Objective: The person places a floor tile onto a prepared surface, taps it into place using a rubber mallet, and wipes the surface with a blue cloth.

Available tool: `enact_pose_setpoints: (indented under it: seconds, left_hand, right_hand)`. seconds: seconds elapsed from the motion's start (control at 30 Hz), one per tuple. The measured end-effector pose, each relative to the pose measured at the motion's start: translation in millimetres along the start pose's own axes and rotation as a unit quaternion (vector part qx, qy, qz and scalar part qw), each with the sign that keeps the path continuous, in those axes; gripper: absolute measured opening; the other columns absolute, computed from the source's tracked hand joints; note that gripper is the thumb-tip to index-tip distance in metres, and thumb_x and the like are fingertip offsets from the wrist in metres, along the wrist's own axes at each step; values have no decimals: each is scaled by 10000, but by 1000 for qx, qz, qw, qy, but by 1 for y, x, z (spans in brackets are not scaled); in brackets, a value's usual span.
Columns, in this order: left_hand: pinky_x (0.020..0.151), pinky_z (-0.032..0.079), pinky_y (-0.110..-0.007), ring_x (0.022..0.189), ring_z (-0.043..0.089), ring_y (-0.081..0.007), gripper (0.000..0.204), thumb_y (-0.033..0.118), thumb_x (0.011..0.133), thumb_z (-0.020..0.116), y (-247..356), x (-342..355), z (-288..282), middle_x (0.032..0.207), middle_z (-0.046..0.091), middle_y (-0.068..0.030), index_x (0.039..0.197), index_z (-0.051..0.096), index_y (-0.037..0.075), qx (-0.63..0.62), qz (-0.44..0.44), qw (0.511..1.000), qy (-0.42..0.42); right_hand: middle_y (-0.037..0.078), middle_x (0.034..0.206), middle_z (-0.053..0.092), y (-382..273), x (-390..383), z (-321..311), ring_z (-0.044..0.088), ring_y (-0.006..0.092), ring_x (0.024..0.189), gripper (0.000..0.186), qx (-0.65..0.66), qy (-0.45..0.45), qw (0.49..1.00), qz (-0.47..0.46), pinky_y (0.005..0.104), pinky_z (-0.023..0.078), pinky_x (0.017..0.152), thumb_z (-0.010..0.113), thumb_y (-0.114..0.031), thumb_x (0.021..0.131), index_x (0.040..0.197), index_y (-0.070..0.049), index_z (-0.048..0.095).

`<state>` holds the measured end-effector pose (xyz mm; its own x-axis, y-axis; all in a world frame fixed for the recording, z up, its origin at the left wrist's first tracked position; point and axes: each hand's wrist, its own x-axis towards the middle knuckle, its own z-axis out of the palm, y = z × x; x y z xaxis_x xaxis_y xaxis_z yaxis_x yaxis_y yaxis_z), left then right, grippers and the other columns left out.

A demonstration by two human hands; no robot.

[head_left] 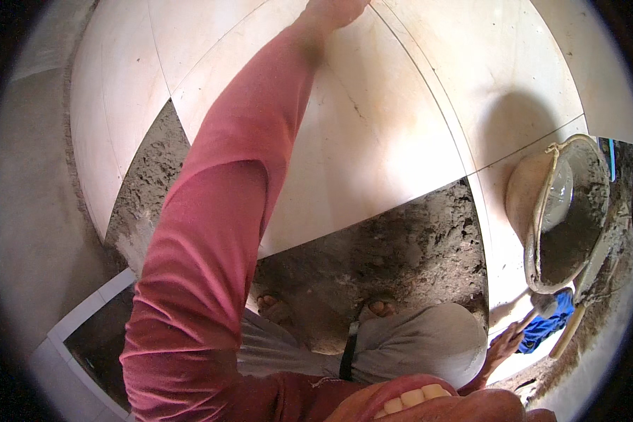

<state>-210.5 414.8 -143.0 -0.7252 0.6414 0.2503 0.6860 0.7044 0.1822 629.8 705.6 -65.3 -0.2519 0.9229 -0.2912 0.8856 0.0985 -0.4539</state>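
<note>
My left arm, in a red sleeve, reaches forward across the large cream floor tiles point(373, 126). My left hand point(337, 11) is at the top edge of the picture, over a tile; its fingers are mostly cut off, so their shape does not show. Low on the right, my right hand point(501, 352) is closed round the wooden handle of a mallet point(544, 304) with a dull grey head. A crumpled blue plastic piece point(547, 327) lies just behind the mallet. Between my feet and the tile edge is rough grey-brown mortar bed point(394, 235).
A mud-caked bucket point(520, 190) with a rope at its rim stands tilted at the right, holding wet grey stuff. A wooden stick point(568, 330) lies beside it. Bare mortar point(151, 169) shows in a gap at left. A pale-edged dark opening point(102, 337) is at lower left.
</note>
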Motion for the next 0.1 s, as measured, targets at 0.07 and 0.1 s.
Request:
enact_pose_setpoints:
  seconds: [0.07,0.1]
  left_hand:
    - [1176,353,-491,1364,494,-422,577,345,1032,515,-2,7,3,1434,545,-289,1427,487,-75,-1,-9,1000,5]
    - [1177,350,-498,1364,491,-430,593,361,1028,521,-1,6,5,1437,543,-288,1432,484,-71,4,-37,999,20]
  right_hand:
    - [227,1141,594,17,-29,12,559,252,996,675,26,-30,999,24,411,491,851,554,-528,1013,1378,39,522]
    - [227,1141,594,21,-29,12,559,252,996,675,29,-39,997,66,411,491,851,554,-528,1013,1378,39,522]
